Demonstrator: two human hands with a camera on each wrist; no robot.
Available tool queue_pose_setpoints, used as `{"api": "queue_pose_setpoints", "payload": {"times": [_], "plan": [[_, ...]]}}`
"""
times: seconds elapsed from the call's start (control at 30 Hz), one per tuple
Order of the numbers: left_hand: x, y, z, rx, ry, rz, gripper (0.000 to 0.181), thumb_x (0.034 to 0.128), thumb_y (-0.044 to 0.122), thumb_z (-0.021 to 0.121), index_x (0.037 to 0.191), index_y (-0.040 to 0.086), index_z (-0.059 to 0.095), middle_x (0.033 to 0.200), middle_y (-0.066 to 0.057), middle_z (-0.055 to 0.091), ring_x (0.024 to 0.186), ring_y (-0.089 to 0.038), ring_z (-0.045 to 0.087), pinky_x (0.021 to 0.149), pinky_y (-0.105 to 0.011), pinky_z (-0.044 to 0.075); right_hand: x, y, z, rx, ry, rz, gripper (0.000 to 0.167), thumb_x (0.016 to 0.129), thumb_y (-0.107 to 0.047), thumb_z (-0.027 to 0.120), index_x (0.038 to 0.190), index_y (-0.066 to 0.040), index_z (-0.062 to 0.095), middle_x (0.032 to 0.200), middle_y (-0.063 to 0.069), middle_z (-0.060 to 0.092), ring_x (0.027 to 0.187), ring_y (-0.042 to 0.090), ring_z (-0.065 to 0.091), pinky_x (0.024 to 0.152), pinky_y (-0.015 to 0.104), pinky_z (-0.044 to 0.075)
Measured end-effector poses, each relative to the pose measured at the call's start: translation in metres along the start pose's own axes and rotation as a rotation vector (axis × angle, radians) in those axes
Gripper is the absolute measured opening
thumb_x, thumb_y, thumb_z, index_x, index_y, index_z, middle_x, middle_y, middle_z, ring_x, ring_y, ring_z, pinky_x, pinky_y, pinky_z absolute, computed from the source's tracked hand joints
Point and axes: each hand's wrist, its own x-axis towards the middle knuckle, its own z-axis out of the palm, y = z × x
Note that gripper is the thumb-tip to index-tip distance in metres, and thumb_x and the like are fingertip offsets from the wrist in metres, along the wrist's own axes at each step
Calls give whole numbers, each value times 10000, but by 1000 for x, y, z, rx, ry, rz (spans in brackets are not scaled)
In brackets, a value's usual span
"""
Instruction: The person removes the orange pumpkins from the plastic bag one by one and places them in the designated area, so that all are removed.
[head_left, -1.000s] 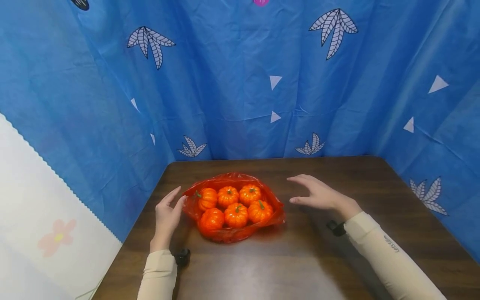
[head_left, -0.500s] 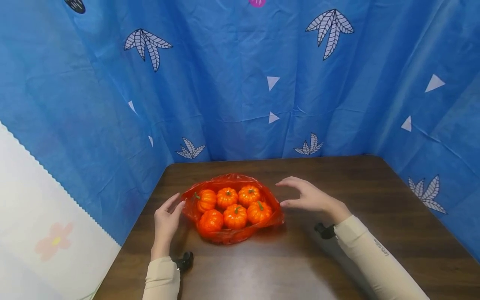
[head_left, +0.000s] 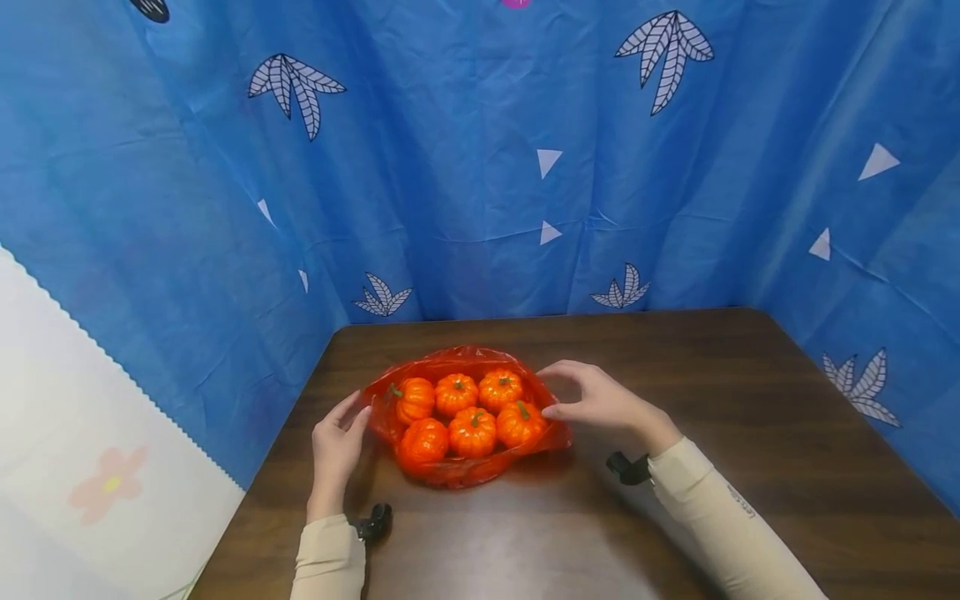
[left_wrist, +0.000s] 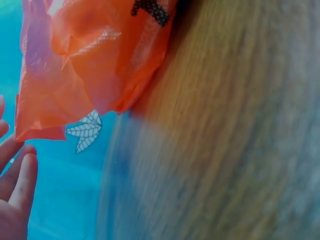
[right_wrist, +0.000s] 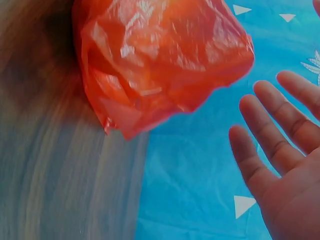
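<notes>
A red plastic bag [head_left: 461, 477] lies on the table with its mouth spread wide, facing up. Inside are several small orange pumpkins [head_left: 472, 432] with green stems. My left hand [head_left: 335, 454] is at the bag's left edge, thumb and fingers parted; whether it touches the plastic I cannot tell. At the right rim, my right hand [head_left: 600, 402] has its thumb and forefinger spread around the edge without a visible pinch. The right wrist view shows straight, separate fingers [right_wrist: 272, 125] apart from the bag [right_wrist: 160, 60]. Relaxed fingers [left_wrist: 22, 185] appear beside the bag's corner in the left wrist view.
The dark brown wooden table [head_left: 675, 350] stretches around the bag. Blue curtains [head_left: 480, 192] with leaf and triangle prints enclose its back and sides. A white cloth [head_left: 90, 417] hangs at the left. Black devices [head_left: 628, 468] sit on both wrists.
My right hand has moved left, from apart from the bag to its right rim. The left hand has stayed almost in place. The bag and pumpkins have not moved.
</notes>
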Motion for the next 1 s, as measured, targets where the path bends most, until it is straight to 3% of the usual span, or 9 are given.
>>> {"api": "queue_pose_setpoints", "payload": {"times": [0.23,0.6,0.77,1.0], "plan": [[-1,-2,2,12,72,-15,417,967,224,675,1347,60,629,1366,-205,624,1207,-357,643,859,-285,526,3,-2,10,74,16,-26,534,869,-319,764,1323,-83,612,1313,152,640,1181,376,598,986,555,540],[-4,-7,8,23,86,-39,386,958,224,689,1303,54,661,1280,-197,679,1155,-344,679,887,-320,538,8,3,25,150,11,-34,571,881,-272,758,1355,-5,582,1350,217,617,1236,421,576,1028,585,500],[-4,-7,8,42,99,-31,366,961,216,684,1289,54,671,1259,-193,690,1134,-344,687,895,-357,544,9,6,31,143,22,-21,555,891,-265,750,1354,-8,586,1338,194,633,1214,363,604,1034,538,514],[-3,-6,10,59,123,-47,339,964,195,679,1265,40,682,1225,-206,703,1116,-346,696,894,-381,549,7,11,37,154,38,67,537,882,-271,759,1353,-62,605,1328,95,657,1219,300,610,1048,515,511]]}}
